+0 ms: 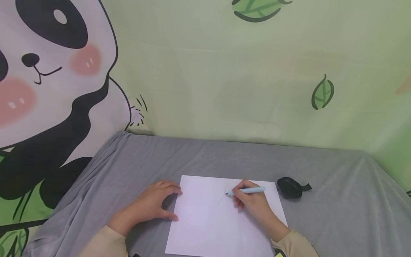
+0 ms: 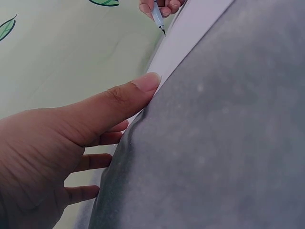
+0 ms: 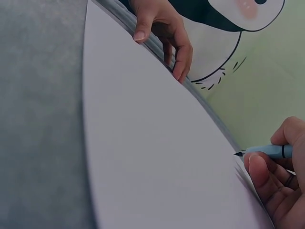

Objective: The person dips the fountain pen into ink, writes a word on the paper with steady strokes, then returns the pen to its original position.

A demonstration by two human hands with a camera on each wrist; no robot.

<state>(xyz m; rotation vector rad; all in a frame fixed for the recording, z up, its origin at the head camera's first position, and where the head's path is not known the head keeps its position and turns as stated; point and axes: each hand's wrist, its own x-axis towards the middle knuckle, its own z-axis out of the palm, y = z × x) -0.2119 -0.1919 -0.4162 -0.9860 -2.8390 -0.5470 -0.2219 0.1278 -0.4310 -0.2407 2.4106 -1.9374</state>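
Observation:
A white sheet of paper (image 1: 205,228) lies on the grey cloth. My right hand (image 1: 252,201) pinches a light blue pen (image 1: 253,190) over the upper right part of the sheet, its dark tip close to the paper. Beside the tip, a few thin faint lines show on the sheet in the head view. My left hand (image 1: 151,203) rests at the paper's left edge, thumb and fingers spread, with the fingertips touching the border. In the right wrist view the pen (image 3: 269,151) sits between thumb and fingers, its black nib pointing left.
A small black object (image 1: 289,187) with a short tab lies right of the paper's upper corner. Grey cloth (image 1: 346,207) covers the table and hangs in folds at the left. Behind stands a green backdrop (image 1: 205,89) with a printed panda (image 1: 96,117) and leaves.

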